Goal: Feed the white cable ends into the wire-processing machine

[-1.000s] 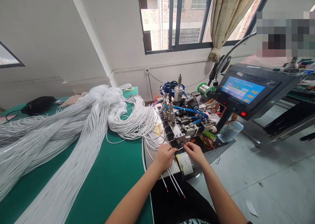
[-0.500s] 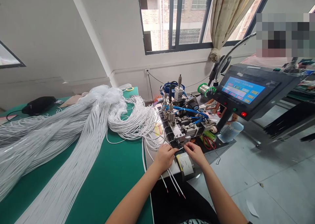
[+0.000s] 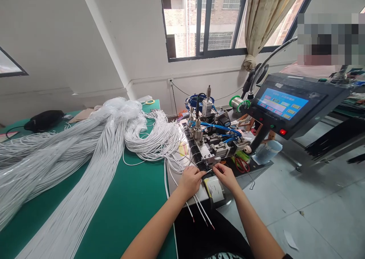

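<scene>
At the front of a small bench machine [image 3: 207, 149], both my hands meet around a short stretch of white cable [image 3: 210, 171]. My left hand [image 3: 191, 181] is closed, thumb and forefinger pinching the cable. My right hand [image 3: 226, 175] pinches near the cable's other end, just below the machine's metal head; its fingertips partly hide what they grip. Under my left hand several loose white cable ends [image 3: 201, 209] with reddish tips hang over the bench edge. A block with a paper label [image 3: 215, 188] sits between my wrists.
Long bundles of white cable [image 3: 94, 156], partly wrapped in plastic, cover the green table [image 3: 125, 198] at left. A control screen [image 3: 282, 103] stands at right, near a solder spool [image 3: 237, 103], red-handled tool [image 3: 242, 163] and plastic tub [image 3: 268, 152]. Another person [image 3: 313, 71] is behind the screen.
Almost nothing differs. Both hands keep their pinch at the machine's front, and the view has shifted very slightly.
</scene>
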### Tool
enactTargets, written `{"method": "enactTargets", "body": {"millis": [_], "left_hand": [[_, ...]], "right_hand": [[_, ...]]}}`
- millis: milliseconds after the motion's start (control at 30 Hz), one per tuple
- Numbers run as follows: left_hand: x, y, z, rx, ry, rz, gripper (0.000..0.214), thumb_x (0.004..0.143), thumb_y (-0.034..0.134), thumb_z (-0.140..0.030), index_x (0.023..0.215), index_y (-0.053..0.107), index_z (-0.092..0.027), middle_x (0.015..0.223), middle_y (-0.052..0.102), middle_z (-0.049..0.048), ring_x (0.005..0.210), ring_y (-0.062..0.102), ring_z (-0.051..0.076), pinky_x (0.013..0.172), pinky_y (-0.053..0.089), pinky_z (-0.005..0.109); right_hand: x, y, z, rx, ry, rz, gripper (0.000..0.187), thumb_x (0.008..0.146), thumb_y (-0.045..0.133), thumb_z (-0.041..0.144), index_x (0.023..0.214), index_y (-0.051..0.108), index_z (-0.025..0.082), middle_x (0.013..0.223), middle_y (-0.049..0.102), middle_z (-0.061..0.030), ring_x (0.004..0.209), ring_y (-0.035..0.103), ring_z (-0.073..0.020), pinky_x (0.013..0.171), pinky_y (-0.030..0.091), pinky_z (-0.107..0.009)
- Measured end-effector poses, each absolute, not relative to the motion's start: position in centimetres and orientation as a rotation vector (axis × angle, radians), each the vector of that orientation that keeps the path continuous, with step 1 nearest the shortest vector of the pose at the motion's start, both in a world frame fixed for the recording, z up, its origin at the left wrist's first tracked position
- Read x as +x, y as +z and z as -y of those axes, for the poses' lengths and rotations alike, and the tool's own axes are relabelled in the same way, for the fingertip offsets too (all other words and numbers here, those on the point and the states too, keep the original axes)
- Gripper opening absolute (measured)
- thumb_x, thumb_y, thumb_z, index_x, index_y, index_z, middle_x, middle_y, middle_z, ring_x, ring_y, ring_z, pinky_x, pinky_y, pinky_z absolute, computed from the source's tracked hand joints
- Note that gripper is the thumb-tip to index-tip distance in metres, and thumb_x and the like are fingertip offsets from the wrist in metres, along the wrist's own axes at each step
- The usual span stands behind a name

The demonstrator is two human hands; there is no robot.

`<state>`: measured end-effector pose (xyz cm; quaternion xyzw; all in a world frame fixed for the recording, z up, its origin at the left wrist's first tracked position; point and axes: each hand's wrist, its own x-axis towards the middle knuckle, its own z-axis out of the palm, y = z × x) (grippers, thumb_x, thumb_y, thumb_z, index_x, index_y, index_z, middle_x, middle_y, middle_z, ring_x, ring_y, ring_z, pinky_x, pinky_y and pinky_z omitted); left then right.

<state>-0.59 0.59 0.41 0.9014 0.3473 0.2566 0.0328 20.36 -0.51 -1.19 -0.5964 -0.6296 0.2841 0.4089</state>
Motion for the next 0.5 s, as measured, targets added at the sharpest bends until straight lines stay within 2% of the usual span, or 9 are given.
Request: {"method": "enactTargets", "body": {"millis": [500], "left_hand": [[-0.53, 0.43, -0.59, 2.764, 0.785, -1.063, 0.035, 0.084, 0.046, -0.01, 0.111, 0.062, -0.025, 0.086, 0.059, 0.0049, 0.082, 0.053, 0.019, 0.075, 0.041, 0.034]], "right_hand": [[20.26, -0.92, 0.51, -1.512, 0.706, 1.585, 0.029, 0.082, 0.048, 0.044, 0.069, 0.057, 0.019, 0.063, 0.054, 0.0004, 0.061, 0.049, -0.0159, 0.057, 0.039, -0.024]]}}
